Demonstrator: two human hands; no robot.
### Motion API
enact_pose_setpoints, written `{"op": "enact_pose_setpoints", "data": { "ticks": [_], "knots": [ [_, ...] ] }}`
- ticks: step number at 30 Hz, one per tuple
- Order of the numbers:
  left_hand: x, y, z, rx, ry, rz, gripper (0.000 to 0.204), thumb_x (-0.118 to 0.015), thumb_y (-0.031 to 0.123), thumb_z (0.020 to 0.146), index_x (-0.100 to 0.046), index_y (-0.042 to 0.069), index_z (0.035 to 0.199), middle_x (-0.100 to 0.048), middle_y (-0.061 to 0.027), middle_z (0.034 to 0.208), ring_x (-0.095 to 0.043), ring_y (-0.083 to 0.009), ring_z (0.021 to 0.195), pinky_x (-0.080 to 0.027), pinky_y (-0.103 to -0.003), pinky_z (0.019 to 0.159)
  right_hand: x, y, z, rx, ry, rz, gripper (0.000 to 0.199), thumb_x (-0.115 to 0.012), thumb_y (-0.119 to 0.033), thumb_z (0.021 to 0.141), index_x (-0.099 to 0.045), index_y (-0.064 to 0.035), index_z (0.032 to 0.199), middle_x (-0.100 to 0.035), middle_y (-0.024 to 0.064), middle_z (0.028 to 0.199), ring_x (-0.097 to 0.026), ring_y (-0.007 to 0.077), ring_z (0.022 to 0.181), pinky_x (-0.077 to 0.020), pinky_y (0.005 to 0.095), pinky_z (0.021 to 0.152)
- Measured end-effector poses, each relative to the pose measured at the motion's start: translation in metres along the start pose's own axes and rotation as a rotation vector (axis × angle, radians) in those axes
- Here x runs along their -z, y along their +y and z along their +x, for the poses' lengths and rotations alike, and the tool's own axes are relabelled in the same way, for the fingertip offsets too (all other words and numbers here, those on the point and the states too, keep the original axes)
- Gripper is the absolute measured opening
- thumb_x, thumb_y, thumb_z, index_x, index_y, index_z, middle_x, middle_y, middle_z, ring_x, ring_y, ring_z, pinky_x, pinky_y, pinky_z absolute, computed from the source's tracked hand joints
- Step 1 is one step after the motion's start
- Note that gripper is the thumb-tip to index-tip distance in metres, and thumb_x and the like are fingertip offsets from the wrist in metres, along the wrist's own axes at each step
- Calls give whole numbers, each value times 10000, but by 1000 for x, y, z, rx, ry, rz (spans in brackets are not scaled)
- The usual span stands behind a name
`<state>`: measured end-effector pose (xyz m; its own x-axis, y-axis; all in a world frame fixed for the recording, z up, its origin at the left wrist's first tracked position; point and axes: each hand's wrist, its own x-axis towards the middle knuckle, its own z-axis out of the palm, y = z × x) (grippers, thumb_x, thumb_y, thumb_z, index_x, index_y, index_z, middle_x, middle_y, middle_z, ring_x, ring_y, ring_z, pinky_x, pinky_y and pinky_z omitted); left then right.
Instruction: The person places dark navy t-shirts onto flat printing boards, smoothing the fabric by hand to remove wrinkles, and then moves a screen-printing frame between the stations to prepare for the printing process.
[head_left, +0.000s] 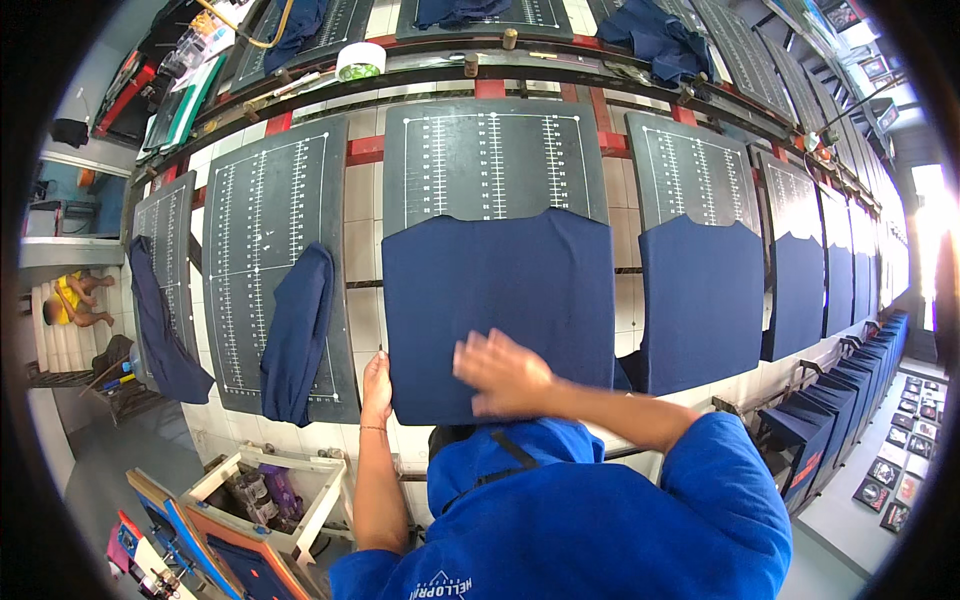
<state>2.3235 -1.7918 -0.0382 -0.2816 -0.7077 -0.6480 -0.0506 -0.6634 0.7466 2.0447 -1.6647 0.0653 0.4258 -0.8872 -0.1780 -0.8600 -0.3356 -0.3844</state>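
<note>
A navy fabric panel (500, 290), cut like a shirt body with a neckline, lies over the lower part of a dark grey marked board (445, 160) in front of me. My right hand (500, 375) is spread flat on the panel's lower middle, its fingers outstretched and slightly blurred. Against the panel's left edge, my left hand (377, 385) is closed. A small dark tip shows above its fingers, but I cannot tell what it is.
To the left, folded navy pieces lie on one board (232, 290) and on another (175, 230). Navy panels (703, 300) cover boards to the right. A white roll (361, 62) stands on the far rail. A wooden frame (230, 470) stands lower left; a person (72, 298) sits far left.
</note>
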Motion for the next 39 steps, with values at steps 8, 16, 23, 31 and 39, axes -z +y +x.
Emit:
{"op": "enact_pose_setpoints", "data": {
  "ticks": [8, 16, 23, 31, 39],
  "knots": [
    [13, -27, 5, -125, 69, 126, 439, -434, 436, 1093, -623, 64, 956, -668, -11, 863, -608, -93, 774, -512, -272, 735, 52, 115, 129, -127, 325, -130, 798, -534, -550, 953, -368, -14, 1522, -372, 143, 1593, -293, 338, 1496, -222, 487, 1235],
    [-17, 16, -93, -461, 307, 642, 473, -418, 236, 1068, -456, -34, 1455, -505, -232, 1463, -484, -362, 1361, -352, -438, 1150, -42, -79, 91, 222, -13, 103, 894, -620, -548, 863, -387, 52, 1484, -395, 228, 1556, -361, 355, 1467, -234, 461, 1240],
    [-84, 14, -130, -695, 285, 1078, 607, -488, 328, 1034, -399, -76, 1477, -371, -274, 1559, -310, -441, 1469, -221, -509, 1214, 11, 24, 147, -100, 429, 85, 844, -675, -489, 845, -426, 38, 1455, -422, 224, 1539, -368, 381, 1455, -249, 488, 1228],
    [-151, 60, -30, -833, 21, 1574, 748, -540, 419, 995, -311, -35, 1544, -314, -213, 1614, -233, -422, 1509, -171, -562, 1224, 30, 199, -24, -862, 595, -209, 804, -557, -500, 966, -359, 64, 1505, -336, 253, 1585, -292, 415, 1483, -199, 555, 1219],
    [-229, 93, 71, -977, 152, 1568, 733, -517, 421, 1005, -321, -46, 1534, -295, -204, 1624, -243, -387, 1513, -188, -537, 1230, -28, 15, -102, 92, -4, -6, 784, -582, -650, 857, -514, -151, 1458, -471, 64, 1539, -418, 268, 1436, -274, 472, 1219]
  ]
}}
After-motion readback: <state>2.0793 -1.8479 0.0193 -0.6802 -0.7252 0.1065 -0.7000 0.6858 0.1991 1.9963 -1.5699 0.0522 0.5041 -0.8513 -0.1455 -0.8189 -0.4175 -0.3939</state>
